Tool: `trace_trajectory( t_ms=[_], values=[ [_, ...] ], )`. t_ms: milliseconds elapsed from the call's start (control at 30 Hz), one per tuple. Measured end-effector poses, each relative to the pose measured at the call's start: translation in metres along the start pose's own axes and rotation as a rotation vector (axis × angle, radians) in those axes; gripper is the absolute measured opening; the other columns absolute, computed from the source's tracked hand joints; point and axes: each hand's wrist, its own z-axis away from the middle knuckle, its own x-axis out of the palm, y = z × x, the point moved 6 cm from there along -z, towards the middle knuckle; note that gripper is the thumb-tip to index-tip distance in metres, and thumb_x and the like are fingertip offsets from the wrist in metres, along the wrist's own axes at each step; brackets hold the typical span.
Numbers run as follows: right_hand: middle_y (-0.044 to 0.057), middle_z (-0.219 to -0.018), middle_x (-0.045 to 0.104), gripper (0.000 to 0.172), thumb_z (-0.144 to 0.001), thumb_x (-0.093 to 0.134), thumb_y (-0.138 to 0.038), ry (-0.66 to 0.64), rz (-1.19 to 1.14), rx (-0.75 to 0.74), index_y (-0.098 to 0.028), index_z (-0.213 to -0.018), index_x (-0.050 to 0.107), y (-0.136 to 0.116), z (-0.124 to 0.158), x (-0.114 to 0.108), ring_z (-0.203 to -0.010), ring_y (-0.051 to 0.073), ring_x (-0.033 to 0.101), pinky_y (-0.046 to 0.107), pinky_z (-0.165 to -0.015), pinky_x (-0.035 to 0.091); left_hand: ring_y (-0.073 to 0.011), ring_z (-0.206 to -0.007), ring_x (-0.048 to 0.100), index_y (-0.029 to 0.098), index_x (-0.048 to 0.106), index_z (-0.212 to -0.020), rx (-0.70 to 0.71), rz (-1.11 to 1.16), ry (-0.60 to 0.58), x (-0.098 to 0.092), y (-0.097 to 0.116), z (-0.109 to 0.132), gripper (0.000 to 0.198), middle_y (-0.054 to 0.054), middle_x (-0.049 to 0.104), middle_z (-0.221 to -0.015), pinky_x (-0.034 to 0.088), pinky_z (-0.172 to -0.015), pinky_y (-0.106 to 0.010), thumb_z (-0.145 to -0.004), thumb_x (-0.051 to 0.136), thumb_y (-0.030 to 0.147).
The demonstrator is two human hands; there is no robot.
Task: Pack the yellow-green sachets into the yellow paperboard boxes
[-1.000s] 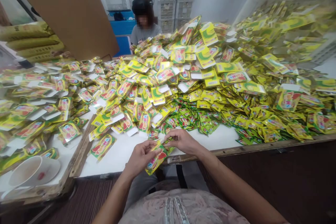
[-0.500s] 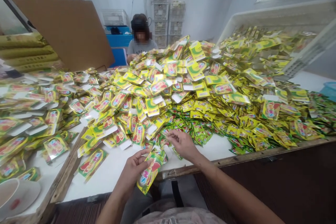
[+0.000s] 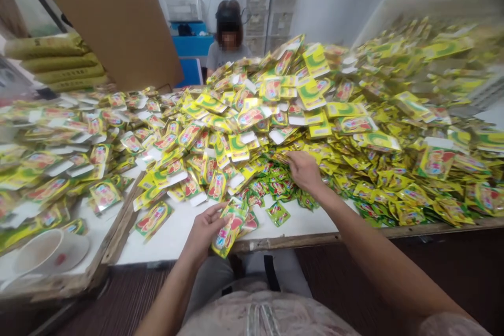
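My left hand (image 3: 205, 233) is closed around a small yellow-green carton (image 3: 229, 231) with fruit pictures, tilted over the table's front edge. Just beyond it, partly covered, lies another packet (image 3: 249, 223). My right hand (image 3: 306, 173) reaches into the heap, its fingertips pinched at a small sachet (image 3: 281, 158) that they partly hide. Green sachets (image 3: 271, 178) lie loosely below those fingers. A single green sachet (image 3: 278, 213) rests on the white tabletop between my hands.
A high mound of yellow cartons (image 3: 252, 115) fills the table, with sachets (image 3: 405, 199) at right. A tipped white crate (image 3: 378, 16) stands behind. At left are a bowl (image 3: 41, 252) and a wooden edge strip (image 3: 126, 220). Another person (image 3: 228, 37) sits opposite.
My right hand has moved forward and right, from beside the carton to the sachet heap. My left hand keeps hold of the carton. The camera view has shifted.
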Motion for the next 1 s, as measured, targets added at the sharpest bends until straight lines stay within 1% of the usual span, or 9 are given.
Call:
trace_trajectory(
  t_ms=[67,167,267,333,467,667,833,900,1000],
  values=[
    [0.01,-0.095,0.065,0.029,-0.085,0.041,-0.025,-0.012,-0.301,0.099,-0.017,-0.102,0.063,-0.008,0.021,0.01,-0.084,0.023,0.056,0.035,-0.075,0.041,-0.0104,-0.058,0.06,0.015,0.065,-0.099,0.0,0.023,-0.021,0.001,0.0,-0.001,0.054,0.003,0.065,-0.062,0.046,-0.06,-0.021,-0.051,0.084,0.027],
    [0.006,-0.086,0.065,0.032,-0.082,0.047,-0.036,-0.163,-0.686,0.312,-0.018,-0.102,0.062,-0.025,0.054,0.033,-0.07,0.019,0.057,0.031,-0.064,0.045,-0.0129,-0.065,0.065,0.015,0.065,-0.099,-0.005,0.02,-0.047,0.004,0.0,-0.002,0.052,0.0,0.07,-0.07,0.049,-0.066,-0.023,-0.052,0.084,0.026],
    [0.004,-0.086,0.065,0.031,-0.08,0.05,-0.036,-0.261,-0.913,0.338,-0.018,-0.102,0.062,-0.053,0.07,0.043,-0.068,0.017,0.057,0.028,-0.061,0.045,-0.0141,-0.065,0.066,0.014,0.064,-0.098,-0.019,-0.024,-0.08,0.009,-0.001,-0.001,0.05,-0.001,0.071,-0.07,0.05,-0.067,-0.023,-0.053,0.083,0.026],
    [0.004,-0.091,0.065,0.025,-0.081,0.049,-0.03,-0.301,-0.925,0.216,-0.019,-0.099,0.063,-0.073,0.07,0.039,-0.072,0.016,0.058,0.028,-0.065,0.045,-0.015,-0.065,0.067,0.013,0.064,-0.097,-0.039,-0.042,-0.091,0.01,-0.002,0.001,0.051,-0.002,0.072,-0.071,0.051,-0.067,-0.025,-0.053,0.084,0.026],
    [0.005,-0.089,0.065,0.023,-0.079,0.047,-0.013,-0.381,-0.718,-0.089,-0.018,-0.09,0.066,-0.099,0.063,0.03,-0.083,0.017,0.057,0.03,-0.075,0.044,-0.016,-0.064,0.067,0.012,0.065,-0.096,-0.065,-0.05,-0.09,0.011,-0.002,0.004,0.052,-0.004,0.073,-0.072,0.051,-0.064,-0.025,-0.05,0.085,0.026],
    [0.003,-0.081,0.063,0.023,-0.079,0.049,-0.008,-0.558,-0.609,-0.227,-0.019,-0.087,0.068,-0.106,0.06,0.029,-0.08,0.016,0.056,0.028,-0.074,0.041,-0.0141,-0.06,0.065,0.01,0.067,-0.096,-0.068,-0.063,-0.118,0.012,-0.006,0.008,0.053,-0.006,0.073,-0.071,0.049,-0.061,-0.023,-0.049,0.085,0.029],
    [0.002,-0.081,0.063,0.021,-0.075,0.052,-0.009,-0.661,-0.668,-0.14,-0.019,-0.081,0.068,-0.108,0.059,0.031,-0.079,0.015,0.057,0.027,-0.073,0.041,-0.0135,-0.063,0.065,0.011,0.069,-0.093,-0.06,-0.086,-0.151,0.016,-0.007,0.008,0.05,-0.006,0.074,-0.074,0.049,-0.065,-0.024,-0.05,0.085,0.03],
    [-0.001,-0.069,0.06,0.018,-0.071,0.053,-0.008,-0.703,-0.657,-0.039,-0.019,-0.077,0.066,-0.105,0.061,0.037,-0.07,0.014,0.056,0.025,-0.066,0.04,-0.0143,-0.066,0.065,0.011,0.069,-0.094,-0.048,-0.1,-0.167,0.017,-0.007,0.008,0.05,-0.006,0.074,-0.079,0.05,-0.068,-0.025,-0.051,0.084,0.031],
    [-0.005,-0.058,0.051,0.015,-0.066,0.056,-0.008,-0.695,-0.731,0.159,-0.019,-0.076,0.059,-0.096,0.064,0.047,-0.057,0.011,0.05,0.022,-0.055,0.037,-0.0158,-0.07,0.065,0.012,0.069,-0.098,-0.021,-0.127,-0.153,0.013,-0.007,0.006,0.051,-0.007,0.074,-0.083,0.05,-0.069,-0.027,-0.053,0.083,0.034]
  ],
)
